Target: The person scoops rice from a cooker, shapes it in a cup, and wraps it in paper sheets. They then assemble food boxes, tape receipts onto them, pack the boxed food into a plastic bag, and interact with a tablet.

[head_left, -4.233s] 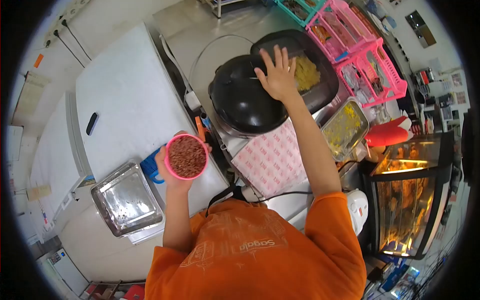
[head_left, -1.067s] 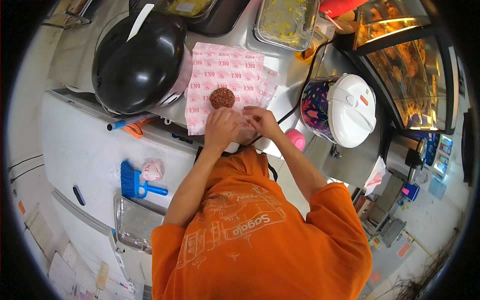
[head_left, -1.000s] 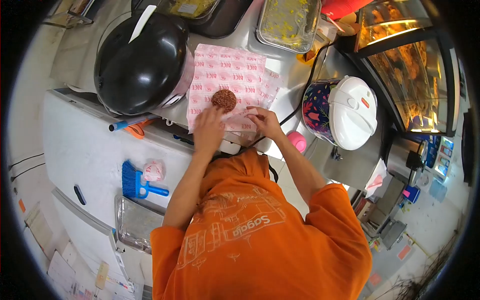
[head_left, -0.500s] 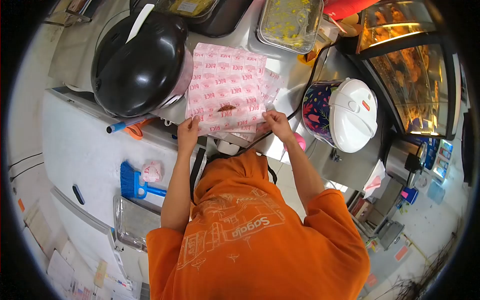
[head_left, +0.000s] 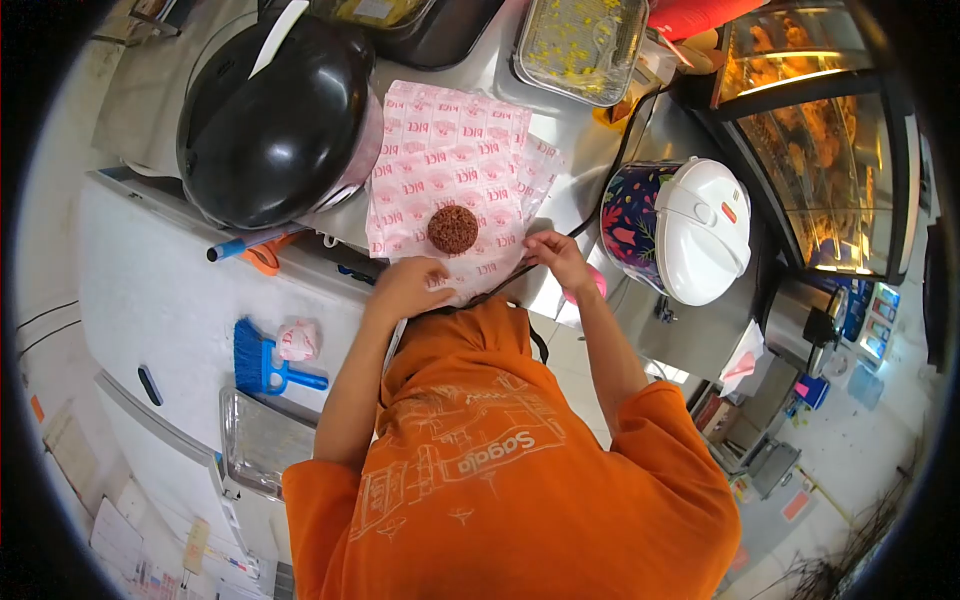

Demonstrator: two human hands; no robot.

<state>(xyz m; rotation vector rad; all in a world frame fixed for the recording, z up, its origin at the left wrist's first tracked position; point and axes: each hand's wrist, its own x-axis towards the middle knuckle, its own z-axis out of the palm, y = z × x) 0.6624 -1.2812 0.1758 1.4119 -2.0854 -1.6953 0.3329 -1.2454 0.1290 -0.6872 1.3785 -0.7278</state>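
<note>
- Carefully, we work with the left hand [head_left: 408, 288] at the near-left edge of the printed paper [head_left: 430, 130]; its fingers are bent and partly spread, and we cannot tell whether they grip the sheet.
- Our right hand [head_left: 562, 262] is at the near-right edge, thumb and forefinger drawn close together; whether paper is caught between them, we cannot tell.
- Just ahead of the left hand and to its right, the round mound of brown grains [head_left: 452, 229] sits on the paper. We do well to keep our fingertips off it, as it looks loose enough to crumble.
- We should handle both near corners evenly and lightly; an uneven pull could skew the sheet or tip the mound, and thin paper may tear.
- Close beyond the right hand's fingers runs a black cable [head_left: 597, 207], and partly behind that hand is a pink cup [head_left: 583, 287], so we keep that elbow and wrist movement small.
- Farther out, ahead-left of the left hand, a black-lidded pot [head_left: 280, 130] stands on the metal surface [head_left: 583, 135]; we keep the paper clear of its side.
</note>
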